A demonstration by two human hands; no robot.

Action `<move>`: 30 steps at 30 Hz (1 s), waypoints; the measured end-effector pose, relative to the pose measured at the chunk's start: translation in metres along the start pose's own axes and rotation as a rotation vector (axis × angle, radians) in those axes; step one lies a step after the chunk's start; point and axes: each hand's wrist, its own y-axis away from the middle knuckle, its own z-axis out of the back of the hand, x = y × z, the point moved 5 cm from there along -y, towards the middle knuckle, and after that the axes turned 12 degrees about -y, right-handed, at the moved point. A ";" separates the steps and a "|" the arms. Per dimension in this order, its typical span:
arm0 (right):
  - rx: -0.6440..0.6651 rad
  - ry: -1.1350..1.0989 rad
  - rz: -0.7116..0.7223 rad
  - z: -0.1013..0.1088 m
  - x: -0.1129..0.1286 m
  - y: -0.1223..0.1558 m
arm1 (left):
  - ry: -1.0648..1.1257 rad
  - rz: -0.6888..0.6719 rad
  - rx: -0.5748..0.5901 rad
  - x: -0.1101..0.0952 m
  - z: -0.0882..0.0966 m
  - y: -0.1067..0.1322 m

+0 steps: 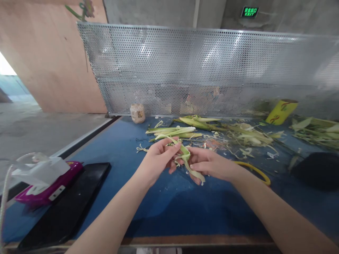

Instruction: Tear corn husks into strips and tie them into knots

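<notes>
Over the middle of the blue tabletop point(164, 211), both hands work on a pale green strip of leaf, possibly corn husk point(186, 159). My left hand point(159, 155) is closed, pinching the strip's upper part between thumb and fingers. My right hand point(212, 164) is also closed on the strip, with its thumb on top and some fingers hidden behind. The lower end hangs loose between the hands. Just beyond my fingers lie cut green-white leaf strips point(176, 132). Behind them are longer green husk-like leaves point(197, 123).
A perforated metal screen point(169, 63) borders the table's back. A jar point(137, 113) stands at back left, a yellow can point(282, 112) at back right. Leaf scraps point(251, 134) lie right. A yellow ring point(258, 173), black object point(317, 171), black tray point(76, 197) and purple power strip point(72, 171) flank my arms.
</notes>
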 end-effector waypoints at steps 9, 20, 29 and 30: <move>-0.239 0.093 0.200 0.005 0.003 -0.007 | -0.045 -0.077 0.136 -0.006 -0.004 0.004; -0.369 0.279 0.209 0.014 0.015 0.000 | -0.107 -0.048 0.040 0.002 0.005 0.002; -0.404 -0.126 0.233 0.017 0.005 -0.006 | -0.005 0.053 0.135 0.004 -0.006 0.007; -0.403 -0.155 0.236 0.017 0.005 -0.005 | 0.005 0.056 0.138 0.004 -0.007 0.007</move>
